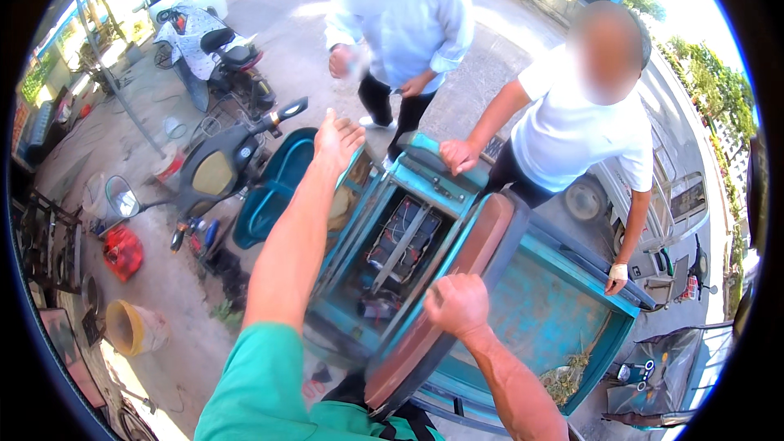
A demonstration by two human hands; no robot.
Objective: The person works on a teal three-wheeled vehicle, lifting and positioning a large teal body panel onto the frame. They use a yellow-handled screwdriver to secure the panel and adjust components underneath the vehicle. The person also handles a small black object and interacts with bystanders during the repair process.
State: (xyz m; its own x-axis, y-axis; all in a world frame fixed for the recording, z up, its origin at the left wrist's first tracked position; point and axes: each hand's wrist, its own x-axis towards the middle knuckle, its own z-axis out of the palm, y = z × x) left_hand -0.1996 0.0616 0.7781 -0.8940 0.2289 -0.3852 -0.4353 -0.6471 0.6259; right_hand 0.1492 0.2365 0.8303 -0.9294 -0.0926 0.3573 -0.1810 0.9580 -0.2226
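A teal cargo tricycle stands before me, its brown seat (480, 255) tipped up on edge. The uncovered compartment beneath holds several dark batteries (405, 231) with wires and a metal strap across them. My left hand (337, 145) reaches forward over the tricycle's front, its fingers partly extended and nothing visible in them. Close to the raised seat, my right hand (459, 304) is curled into a fist with nothing showing in it; whether it touches the seat I cannot tell. A co-worker's hand (460, 157) rests on the teal frame (425, 149) beyond the batteries.
Two people in white tops stand across the tricycle. The cargo bed (535, 302) lies to the right with dry grass in its corner. Handlebars with a mirror (122, 196), a red bag (122, 251) and a yellow bucket (135, 327) are at left; a scooter (220, 53) stands farther back.
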